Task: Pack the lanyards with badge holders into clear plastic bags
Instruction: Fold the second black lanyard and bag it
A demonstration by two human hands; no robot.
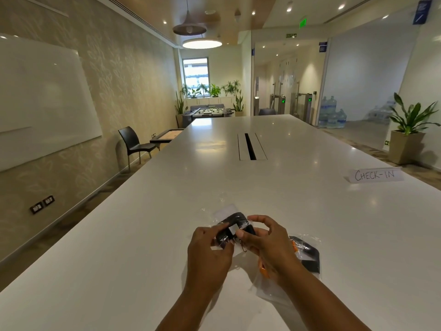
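Both hands hold a clear plastic bag (pixel 225 211) just above the white table (pixel 310 223), with a rolled black lanyard (pixel 235 219) and a pale badge holder inside it. My left hand (pixel 210 249) pinches the bag's near left side. My right hand (pixel 265 237) pinches the bag's right side, thumb on the lanyard; a small metal clip (pixel 243 247) hangs below. Another clear bag (pixel 307 254) with a black and orange lanyard lies under my right forearm on the table.
A folded paper sign reading CHECK-IN (pixel 374 175) stands at the right of the table. A cable slot (pixel 250 146) is set into the table's middle. A black chair (pixel 133 144) stands off the left edge, a potted plant (pixel 408 130) off the right.
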